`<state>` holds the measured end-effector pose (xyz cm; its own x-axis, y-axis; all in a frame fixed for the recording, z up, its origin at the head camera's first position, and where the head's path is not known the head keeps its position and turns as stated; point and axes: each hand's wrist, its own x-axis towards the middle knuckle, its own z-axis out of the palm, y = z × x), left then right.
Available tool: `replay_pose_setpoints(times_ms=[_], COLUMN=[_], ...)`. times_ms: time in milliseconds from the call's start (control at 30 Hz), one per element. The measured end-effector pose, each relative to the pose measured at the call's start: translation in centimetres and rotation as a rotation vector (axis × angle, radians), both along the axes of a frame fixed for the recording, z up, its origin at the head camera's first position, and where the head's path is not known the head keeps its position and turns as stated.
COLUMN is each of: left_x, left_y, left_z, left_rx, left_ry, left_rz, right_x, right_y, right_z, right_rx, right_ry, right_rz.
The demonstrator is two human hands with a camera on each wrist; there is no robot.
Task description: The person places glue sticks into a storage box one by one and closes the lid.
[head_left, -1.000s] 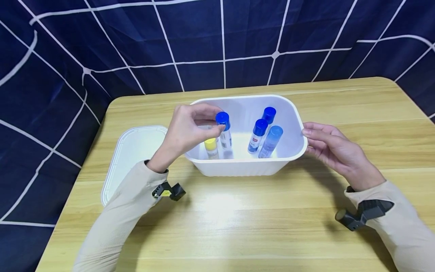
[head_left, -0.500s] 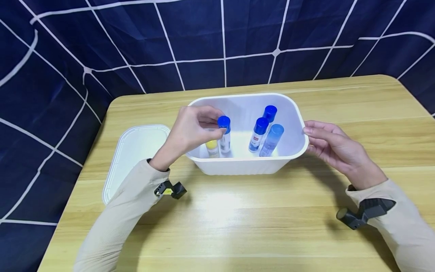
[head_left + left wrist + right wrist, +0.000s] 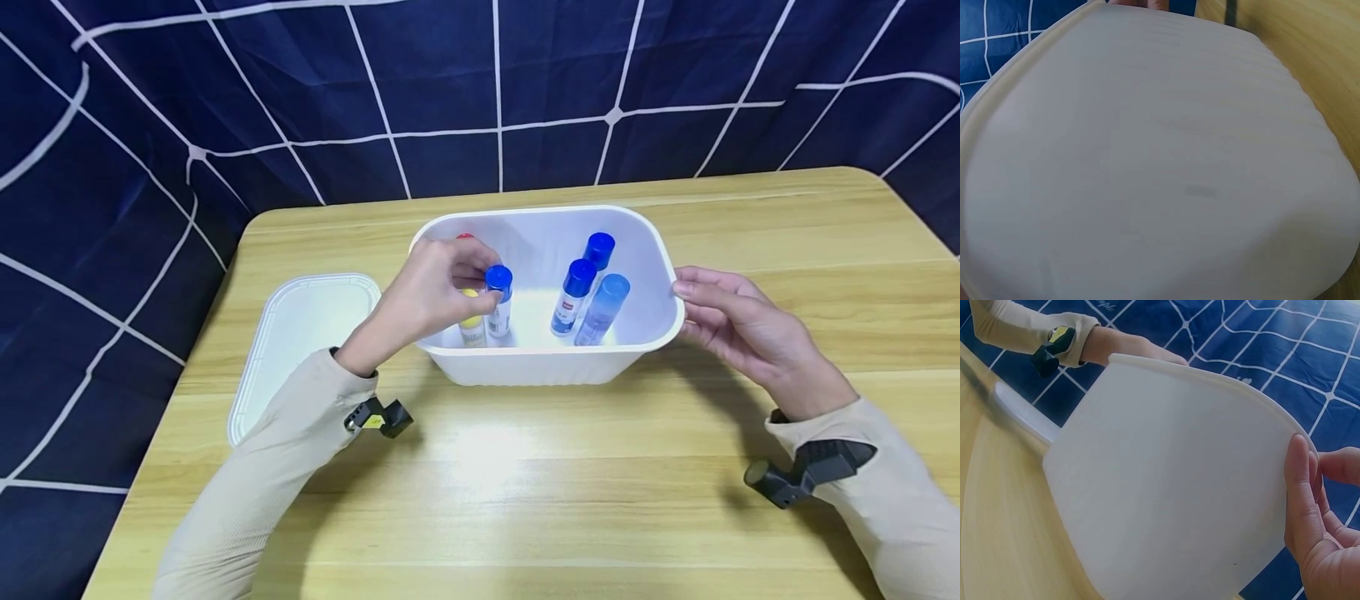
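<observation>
In the head view my left hand (image 3: pixel 438 279) reaches into a white plastic bin (image 3: pixel 525 367) over its left side. Thumb and fingers pinch a blue-capped glue stick (image 3: pixel 498 317) that stands upright near the bin floor. A yellow-capped stick (image 3: pixel 472 333) stands just beside it, and a red cap (image 3: pixel 465 236) shows behind the hand. Toward the bin's right end stand two more blue-capped sticks (image 3: pixel 571 304) and a light-blue one (image 3: pixel 602 312). My right hand (image 3: pixel 750 333) grips the bin's right rim, thumb against the outer wall in the right wrist view.
A white lid (image 3: pixel 300 333) lies flat on the wooden table (image 3: pixel 480 517), left of the bin and partly under my left forearm. Behind the table hangs a dark blue cloth (image 3: pixel 435 75) with white grid lines. The bin's outer wall (image 3: pixel 1147 150) fills the left wrist view.
My left hand has lowered the blue-capped stick slightly and shifted a little to the right. A red cap has come into sight behind the hand. My right hand keeps its grip.
</observation>
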<state>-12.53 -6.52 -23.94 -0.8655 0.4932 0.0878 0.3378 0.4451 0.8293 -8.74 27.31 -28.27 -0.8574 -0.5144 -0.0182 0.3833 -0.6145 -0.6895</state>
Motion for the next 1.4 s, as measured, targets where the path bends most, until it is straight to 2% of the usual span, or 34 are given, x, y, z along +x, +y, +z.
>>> replay_pose_setpoints(times_ms=[333,933,1167,1400], left_x=[-0.09,-0.07,-0.18,-0.14], left_y=[0.02,-0.06,0.07,0.27], left_z=[0.09,0.09,-0.07,-0.11], left_rx=[-0.091,-0.124,-0.122,-0.158], left_ry=[0.036,0.057,0.041,0.045], left_rz=[-0.035,-0.046,-0.049,-0.053], right_x=[-0.10,-0.02,-0.04,0.01], right_y=[-0.05,-0.16,0.11,0.14], right_z=[0.07,-0.02,-0.22,-0.09], right_rx=[0.005,0.027,0.008,0.007], right_ry=[-0.004,0.005,-0.019,-0.019], right_rz=[0.003,-0.003,-0.011,-0.001])
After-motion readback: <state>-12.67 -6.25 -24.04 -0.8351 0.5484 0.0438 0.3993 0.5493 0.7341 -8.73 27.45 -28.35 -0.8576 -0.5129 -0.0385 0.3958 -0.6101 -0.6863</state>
